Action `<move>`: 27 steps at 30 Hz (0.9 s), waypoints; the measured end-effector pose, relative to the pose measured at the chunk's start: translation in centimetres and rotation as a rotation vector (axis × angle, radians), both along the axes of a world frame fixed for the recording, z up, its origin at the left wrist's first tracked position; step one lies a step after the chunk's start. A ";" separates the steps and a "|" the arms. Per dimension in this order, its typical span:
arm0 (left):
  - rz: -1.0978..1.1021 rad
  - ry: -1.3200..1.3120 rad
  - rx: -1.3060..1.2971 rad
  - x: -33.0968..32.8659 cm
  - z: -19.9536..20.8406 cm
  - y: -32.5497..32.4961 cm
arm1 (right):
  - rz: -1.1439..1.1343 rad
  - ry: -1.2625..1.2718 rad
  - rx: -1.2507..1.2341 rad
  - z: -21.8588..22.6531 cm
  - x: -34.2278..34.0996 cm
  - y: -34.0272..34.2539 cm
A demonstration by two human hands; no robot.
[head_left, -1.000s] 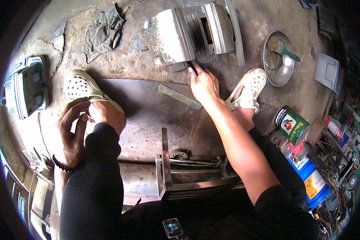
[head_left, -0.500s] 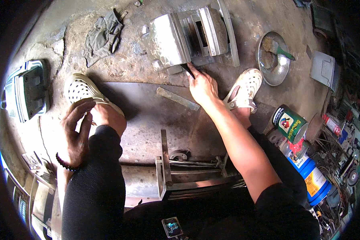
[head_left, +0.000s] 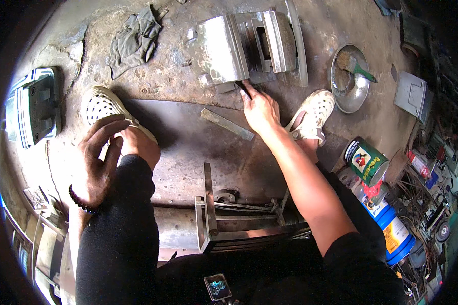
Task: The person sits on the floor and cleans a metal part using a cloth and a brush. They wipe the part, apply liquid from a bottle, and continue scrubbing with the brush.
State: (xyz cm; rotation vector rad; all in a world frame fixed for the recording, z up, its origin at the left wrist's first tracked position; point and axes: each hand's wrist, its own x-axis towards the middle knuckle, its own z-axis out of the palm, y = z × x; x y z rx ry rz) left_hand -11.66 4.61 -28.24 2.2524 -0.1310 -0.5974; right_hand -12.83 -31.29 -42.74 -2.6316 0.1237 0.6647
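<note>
My right hand [head_left: 262, 109] reaches down to the near edge of a shiny metal housing [head_left: 220, 50] with a rectangular opening. Its index finger points along a thin dark tool [head_left: 245, 93], pinched in the fingers; the tool's tip is hidden at the housing's underside. My left hand [head_left: 97, 165], wearing a beaded bracelet [head_left: 81, 202], rests by my left knee, its fingers bent, apart and holding nothing. Just below the right hand, a flat metal bar [head_left: 226, 124] lies on a dark metal sheet [head_left: 178, 145].
A grey rag [head_left: 135, 43] lies at the far left, above a dark green-edged casing [head_left: 35, 107]. At right are a metal bowl [head_left: 360, 99] with a green-handled brush [head_left: 361, 71], a green can [head_left: 366, 161] and a blue bucket [head_left: 399, 239]. A metal frame [head_left: 210, 203] stands close to me.
The view has shifted slightly, so the housing sits a little farther right. The right hand stays at the housing's near edge; the left hand keeps its place by the knee.
</note>
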 end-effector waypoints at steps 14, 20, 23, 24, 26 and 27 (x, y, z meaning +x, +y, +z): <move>0.039 0.073 -0.060 -0.1 0.0 -0.3 | 0.022 -0.088 0.019 -0.3 -0.3 -0.5; -0.042 -0.054 0.001 -0.3 0.3 -0.1 | -0.004 0.140 -0.032 0.5 -0.4 -0.4; 0.042 0.013 -0.031 -0.4 0.1 0.2 | 0.081 -0.040 0.016 1.0 -1.2 0.1; 0.037 -0.003 -0.045 -0.5 0.0 0.4 | 0.081 -0.018 0.005 1.2 -2.0 0.7; 0.020 -0.044 -0.010 -0.6 -0.3 0.7 | 0.063 0.163 0.133 2.1 -3.6 1.5; 0.021 -0.055 -0.036 -0.6 -0.4 0.8 | 0.085 0.188 0.146 2.2 -4.2 1.8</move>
